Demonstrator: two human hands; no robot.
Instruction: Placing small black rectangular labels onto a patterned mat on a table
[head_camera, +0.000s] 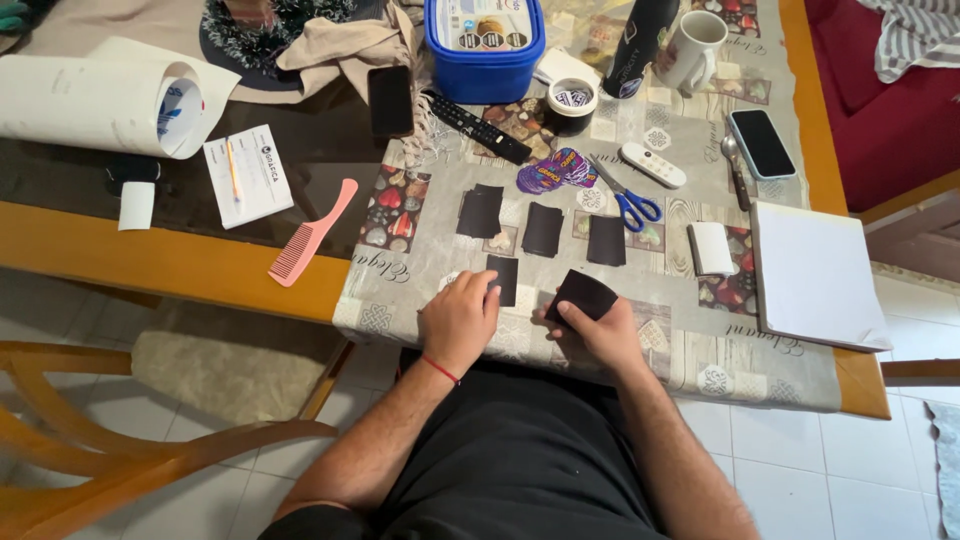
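Several black rectangular pieces lie on the patterned tablecloth (660, 330). My right hand (600, 335) holds one black piece (586, 294) by its near corner, thumb on top. My left hand (458, 318) rests on the cloth, its fingertips touching another black piece (506, 279) that lies flat. Three more black pieces (480, 211), (543, 229), (606, 240) lie in a row farther out. A small pile of purple stickers (556, 170) and blue-handled scissors (630, 200) sit just beyond that row.
A pink comb (310, 236), notepad with pencil (247, 175) and paper roll (100, 100) lie left. A blue tub (485, 45), tape roll (572, 103), black remote (475, 125), white remote (652, 165), mug (692, 50), phone (761, 142) and white pad (812, 275) are around.
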